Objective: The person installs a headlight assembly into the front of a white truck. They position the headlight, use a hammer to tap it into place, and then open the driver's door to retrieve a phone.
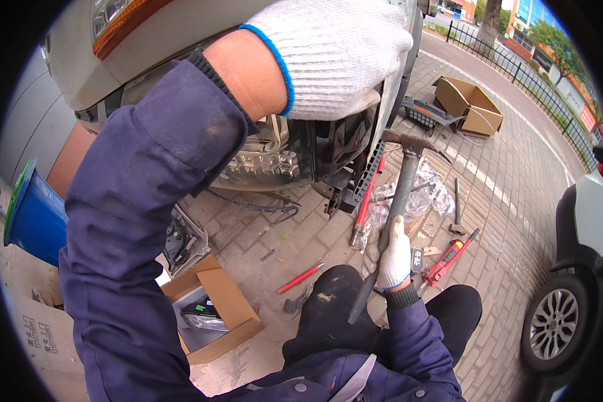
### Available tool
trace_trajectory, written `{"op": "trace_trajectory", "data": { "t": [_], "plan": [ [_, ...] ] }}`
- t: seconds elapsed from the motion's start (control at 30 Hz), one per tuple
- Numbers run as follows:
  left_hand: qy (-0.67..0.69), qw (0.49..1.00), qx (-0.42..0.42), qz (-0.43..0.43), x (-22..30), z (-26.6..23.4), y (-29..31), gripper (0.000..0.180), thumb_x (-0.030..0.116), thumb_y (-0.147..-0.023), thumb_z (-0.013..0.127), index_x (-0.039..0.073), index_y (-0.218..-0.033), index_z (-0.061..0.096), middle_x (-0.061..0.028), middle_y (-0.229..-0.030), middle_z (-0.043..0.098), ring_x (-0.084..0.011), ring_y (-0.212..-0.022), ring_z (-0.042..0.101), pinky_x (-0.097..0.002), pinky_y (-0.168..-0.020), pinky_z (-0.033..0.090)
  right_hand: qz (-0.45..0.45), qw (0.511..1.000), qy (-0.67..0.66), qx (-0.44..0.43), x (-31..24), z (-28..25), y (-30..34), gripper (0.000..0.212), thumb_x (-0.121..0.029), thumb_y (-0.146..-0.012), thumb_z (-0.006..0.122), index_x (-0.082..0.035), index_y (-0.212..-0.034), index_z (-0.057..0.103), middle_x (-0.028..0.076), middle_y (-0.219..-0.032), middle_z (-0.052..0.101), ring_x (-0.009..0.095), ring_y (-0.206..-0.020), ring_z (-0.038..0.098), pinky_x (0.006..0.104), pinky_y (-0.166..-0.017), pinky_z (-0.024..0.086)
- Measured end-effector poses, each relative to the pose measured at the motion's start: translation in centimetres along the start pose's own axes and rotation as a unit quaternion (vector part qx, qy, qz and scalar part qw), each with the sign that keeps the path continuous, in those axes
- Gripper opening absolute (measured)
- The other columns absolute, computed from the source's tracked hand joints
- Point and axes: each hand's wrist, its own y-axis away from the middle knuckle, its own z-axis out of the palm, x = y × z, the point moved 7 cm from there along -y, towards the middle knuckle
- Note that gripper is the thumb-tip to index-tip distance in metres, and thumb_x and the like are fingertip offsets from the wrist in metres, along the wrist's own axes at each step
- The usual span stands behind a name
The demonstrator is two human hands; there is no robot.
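My left hand (335, 60), in a white knit glove with a blue cuff, is up at the light-coloured vehicle's front corner. Its fingers are curled beside the edge of a body panel (386, 107); the glove hides whatever they hold. Lower down, my right hand (396, 258), also gloved, grips a hammer (401, 184) by its long grey handle. The rusty hammer head points up, close to the panel's lower end, and the handle's butt hangs over my dark-trousered leg. Below my left forearm sits a clear headlight (268, 161) in the vehicle's front.
On the paving lie a red rod (300, 278), a red jack (449, 261), a second hammer (457, 208) and crumpled plastic (422, 197). An open carton (231, 301) stands at left, near a blue bucket (37, 214). Another carton (482, 110) is farther off. A parked car (586, 221) stands right.
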Motion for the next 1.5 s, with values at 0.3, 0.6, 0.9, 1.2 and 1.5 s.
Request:
{"op": "trace_trajectory", "data": {
  "t": [0.3, 0.6, 0.9, 1.2, 1.5],
  "plan": [
    [0.059, 0.994, -0.013, -0.093, 8.3, 1.8, 3.4, 0.04, 0.021, -0.084, 0.082, 0.002, -0.119, 0.077, -0.0155, -0.12, 0.076, -0.0385, -0.115, 0.071, -0.0481, -0.102, 0.057, -0.078, 0.988, 0.108, 0.071, -10.5, -5.9, 6.4, 0.056, -0.058, -0.115, 0.044, -0.009, -0.09, 0.057, 0.0, -0.052, 0.043, 0.013, -0.035, 0.042, 0.03, -0.032, 0.039],
    [0.46, 0.298, 0.349, -0.76, 22.8, 20.6, 19.2, 0.047, 0.03, -0.115, 0.056, -0.01, -0.14, 0.056, -0.0263, -0.136, 0.065, -0.0352, -0.118, 0.07, -0.0464, -0.102, 0.059, -0.092, 0.983, 0.03, 0.157, -12.5, -9.7, 7.3, 0.057, -0.062, -0.113, 0.046, -0.01, -0.09, 0.058, -0.001, -0.049, 0.042, 0.012, -0.031, 0.035, 0.0281, -0.029, 0.031],
    [0.454, 0.381, 0.395, -0.702, 20.8, 19.6, 19.4, 0.031, 0.022, -0.113, 0.061, -0.007, -0.126, 0.06, -0.0218, -0.123, 0.07, -0.0321, -0.112, 0.071, -0.0466, -0.101, 0.059, -0.104, 0.984, 0.094, 0.113, -11.8, -9.8, 7.0, 0.052, -0.056, -0.114, 0.049, -0.01, -0.093, 0.059, -0.001, -0.051, 0.043, 0.011, -0.033, 0.036, 0.0268, -0.032, 0.032],
    [0.225, 0.586, 0.231, -0.743, 18.2, 18.3, 19.6, 0.04, 0.029, -0.11, 0.065, -0.007, -0.099, 0.079, -0.0177, -0.09, 0.08, -0.0253, -0.083, 0.076, -0.0375, -0.08, 0.056, -0.108, 0.987, 0.094, 0.078, -10.3, -9.2, 6.7, 0.046, -0.043, -0.117, 0.048, -0.006, -0.094, 0.063, 0.003, -0.051, 0.048, 0.011, -0.034, 0.042, 0.026, -0.032, 0.034],
    [0.129, 0.65, 0.189, -0.725, 18.7, 18.6, 18.9, 0.035, 0.028, -0.108, 0.067, -0.005, -0.104, 0.075, -0.0169, -0.087, 0.076, -0.0274, -0.078, 0.072, -0.0408, -0.076, 0.056, -0.072, 0.99, 0.088, 0.081, -9.3, -8.7, 6.0, 0.048, -0.047, -0.115, 0.05, -0.007, -0.093, 0.062, 0.003, -0.052, 0.05, 0.013, -0.033, 0.042, 0.0262, -0.032, 0.037]
  ]
}}
